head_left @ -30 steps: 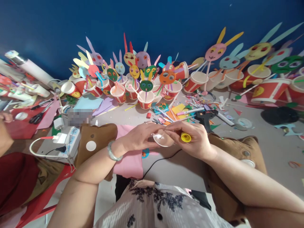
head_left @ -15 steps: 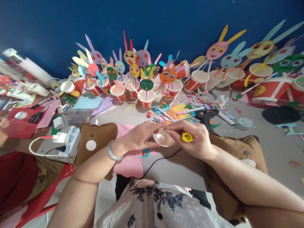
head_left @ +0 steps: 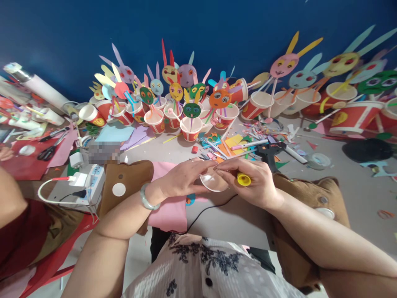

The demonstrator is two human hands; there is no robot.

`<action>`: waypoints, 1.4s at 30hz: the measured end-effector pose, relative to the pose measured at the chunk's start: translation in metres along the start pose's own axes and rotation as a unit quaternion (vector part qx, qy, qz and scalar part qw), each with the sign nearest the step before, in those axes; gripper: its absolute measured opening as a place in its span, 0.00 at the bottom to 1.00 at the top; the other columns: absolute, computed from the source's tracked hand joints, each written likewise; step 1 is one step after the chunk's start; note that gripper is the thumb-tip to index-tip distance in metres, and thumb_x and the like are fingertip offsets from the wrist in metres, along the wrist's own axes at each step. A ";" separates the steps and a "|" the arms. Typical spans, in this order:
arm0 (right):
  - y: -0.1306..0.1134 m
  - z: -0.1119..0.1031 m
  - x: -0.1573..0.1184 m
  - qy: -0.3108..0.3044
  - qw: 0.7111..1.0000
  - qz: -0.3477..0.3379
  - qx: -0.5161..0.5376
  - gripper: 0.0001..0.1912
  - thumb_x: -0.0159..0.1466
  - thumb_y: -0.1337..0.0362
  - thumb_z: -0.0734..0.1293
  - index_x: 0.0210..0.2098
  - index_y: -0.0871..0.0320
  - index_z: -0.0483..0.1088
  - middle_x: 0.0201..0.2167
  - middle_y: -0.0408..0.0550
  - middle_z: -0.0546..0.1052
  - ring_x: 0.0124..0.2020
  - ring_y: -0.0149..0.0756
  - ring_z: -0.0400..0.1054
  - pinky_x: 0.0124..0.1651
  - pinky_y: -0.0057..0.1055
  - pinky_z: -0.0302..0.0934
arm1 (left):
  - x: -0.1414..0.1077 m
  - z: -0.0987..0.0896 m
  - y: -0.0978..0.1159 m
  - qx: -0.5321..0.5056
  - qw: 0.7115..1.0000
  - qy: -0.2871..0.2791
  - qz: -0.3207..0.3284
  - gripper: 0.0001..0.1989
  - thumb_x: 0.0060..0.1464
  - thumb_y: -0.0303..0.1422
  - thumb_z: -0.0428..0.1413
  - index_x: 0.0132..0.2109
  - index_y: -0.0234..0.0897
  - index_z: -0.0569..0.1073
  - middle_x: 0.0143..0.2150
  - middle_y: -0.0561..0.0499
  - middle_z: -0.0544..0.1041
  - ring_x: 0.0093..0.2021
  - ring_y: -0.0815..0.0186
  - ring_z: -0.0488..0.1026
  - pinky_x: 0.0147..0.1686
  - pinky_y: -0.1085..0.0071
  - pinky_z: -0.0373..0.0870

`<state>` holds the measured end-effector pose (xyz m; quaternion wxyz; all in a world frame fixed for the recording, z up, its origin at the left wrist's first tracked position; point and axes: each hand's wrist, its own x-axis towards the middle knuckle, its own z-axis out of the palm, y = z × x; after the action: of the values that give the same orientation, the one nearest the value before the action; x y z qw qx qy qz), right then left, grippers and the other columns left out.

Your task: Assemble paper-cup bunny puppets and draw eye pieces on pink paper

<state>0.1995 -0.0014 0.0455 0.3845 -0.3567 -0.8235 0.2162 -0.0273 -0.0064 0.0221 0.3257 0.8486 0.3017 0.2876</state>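
Blue wall is rising at twelve o'clock, and a row of paper cups with rabbit-faced puppets is standing along the far part of the gray table. At the centre, a white paper cup is sitting between the two hands, its round rim facing the wearer. From nine o'clock the left hand is curving its fingers around the cup's side, closed only as far as the cup is allowing. From three o'clock the right hand is wrapping snugly around a yellow handle, thumb and forefinger pinching close by the rim; whether a tip is touching the cup, I cannot tell.

Toward six, gray tabletop is showing down to the near edge, with a black cord crossing it. Brown cushions are bounding the elbow room, one at nine and one at four, by the right forearm. Pink sheet is lying under the left wrist at eight. Pens and a black glue gun are crowding one to two o'clock, leaving a tighter margin beyond the right knuckles.
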 end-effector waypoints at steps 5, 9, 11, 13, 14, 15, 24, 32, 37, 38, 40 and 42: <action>0.002 0.003 -0.001 -0.005 1.000 -0.026 0.010 0.02 0.65 0.65 0.69 0.37 0.52 0.75 0.33 0.44 0.83 0.29 0.34 0.78 0.33 0.28 0.71 | 0.000 0.001 -0.001 -0.001 1.000 0.002 0.000 0.29 0.60 0.46 0.60 0.63 0.39 0.65 0.53 0.42 0.77 0.51 0.57 0.74 0.52 0.60 0.69; 0.003 0.003 0.001 0.002 1.000 -0.014 0.006 0.03 0.65 0.65 0.69 0.37 0.52 0.75 0.33 0.45 0.83 0.30 0.35 0.78 0.35 0.29 0.72 | 0.000 -0.002 -0.001 0.011 1.000 0.009 -0.015 0.30 0.58 0.46 0.61 0.63 0.40 0.66 0.51 0.43 0.77 0.48 0.58 0.74 0.49 0.61 0.70; 0.003 0.003 0.003 0.012 1.000 -0.020 0.011 0.03 0.64 0.67 0.70 0.38 0.52 0.75 0.33 0.45 0.83 0.31 0.35 0.78 0.36 0.29 0.72 | 0.000 -0.004 0.001 0.018 1.000 0.023 -0.010 0.34 0.53 0.50 0.64 0.62 0.39 0.67 0.47 0.45 0.78 0.45 0.58 0.74 0.48 0.61 0.69; 0.003 0.004 0.005 0.018 0.999 -0.032 0.019 0.04 0.64 0.68 0.70 0.38 0.52 0.75 0.33 0.45 0.83 0.32 0.34 0.79 0.37 0.28 0.72 | 0.001 -0.005 0.002 0.028 0.999 0.042 -0.004 0.36 0.50 0.53 0.65 0.59 0.38 0.71 0.40 0.47 0.78 0.42 0.59 0.73 0.48 0.61 0.68; 0.002 0.004 0.006 0.020 0.999 -0.036 0.022 0.04 0.64 0.68 0.70 0.38 0.53 0.75 0.33 0.44 0.83 0.32 0.34 0.78 0.37 0.27 0.72 | 0.001 -0.005 0.002 0.032 0.998 0.053 -0.004 0.33 0.51 0.54 0.64 0.57 0.38 0.73 0.38 0.48 0.77 0.40 0.60 0.72 0.49 0.60 0.67; 0.001 0.004 0.006 0.020 0.999 -0.039 0.023 0.04 0.64 0.68 0.70 0.38 0.53 0.75 0.33 0.44 0.83 0.31 0.33 0.78 0.36 0.27 0.72 | 0.002 -0.004 0.003 0.034 0.997 0.065 -0.004 0.29 0.53 0.53 0.62 0.55 0.38 0.74 0.36 0.49 0.76 0.39 0.61 0.72 0.50 0.60 0.66; -0.005 0.007 0.002 0.025 0.999 -0.029 0.030 0.03 0.64 0.68 0.71 0.37 0.55 0.76 0.30 0.44 0.83 0.27 0.31 0.77 0.33 0.25 0.69 | 0.006 0.010 0.009 -0.043 0.990 0.133 -0.001 0.13 0.65 0.42 0.55 0.42 0.38 0.78 0.39 0.45 0.80 0.44 0.60 0.74 0.51 0.60 0.67; -0.005 0.005 0.004 -0.005 0.998 -0.018 0.059 0.01 0.64 0.66 0.71 0.35 0.55 0.76 0.29 0.45 0.82 0.28 0.32 0.76 0.33 0.27 0.68 | 0.002 0.001 0.021 -0.097 0.989 0.061 -0.092 0.10 0.62 0.37 0.58 0.38 0.35 0.79 0.37 0.46 0.81 0.41 0.63 0.75 0.47 0.65 0.68; -0.008 0.002 0.006 -0.032 0.992 0.074 0.100 0.04 0.63 0.63 0.71 0.33 0.55 0.76 0.28 0.44 0.81 0.28 0.33 0.75 0.34 0.28 0.68 | 0.000 -0.009 0.022 -0.249 0.948 -0.062 -0.189 0.13 0.63 0.39 0.57 0.44 0.34 0.80 0.43 0.45 0.82 0.44 0.63 0.77 0.42 0.71 0.71; -0.008 0.001 0.007 -0.038 0.988 0.098 0.111 0.05 0.63 0.62 0.71 0.33 0.55 0.77 0.27 0.44 0.81 0.28 0.34 0.75 0.34 0.28 0.68 | 0.000 -0.010 0.021 -0.281 0.938 -0.072 -0.188 0.13 0.65 0.39 0.55 0.44 0.34 0.80 0.44 0.45 0.82 0.45 0.63 0.77 0.45 0.71 0.71; -0.009 0.001 0.007 -0.050 0.981 0.133 0.132 0.07 0.63 0.59 0.71 0.32 0.56 0.77 0.27 0.45 0.81 0.27 0.34 0.75 0.34 0.29 0.68 | 0.002 -0.011 0.018 -0.335 0.921 -0.076 -0.185 0.14 0.65 0.39 0.54 0.44 0.34 0.80 0.45 0.45 0.81 0.47 0.63 0.76 0.49 0.70 0.70; -0.008 0.002 0.007 -0.054 0.976 0.153 0.145 0.08 0.62 0.58 0.71 0.32 0.56 0.77 0.26 0.45 0.81 0.27 0.35 0.74 0.33 0.30 0.68 | 0.004 -0.009 0.015 -0.377 0.901 -0.079 -0.198 0.15 0.64 0.40 0.56 0.41 0.33 0.80 0.43 0.44 0.81 0.46 0.63 0.77 0.49 0.69 0.70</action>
<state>0.1915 -0.0019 0.0523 0.3496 -0.4070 -0.7385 0.4083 -0.0260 -0.0096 0.0399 0.6943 0.6049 0.3057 0.2418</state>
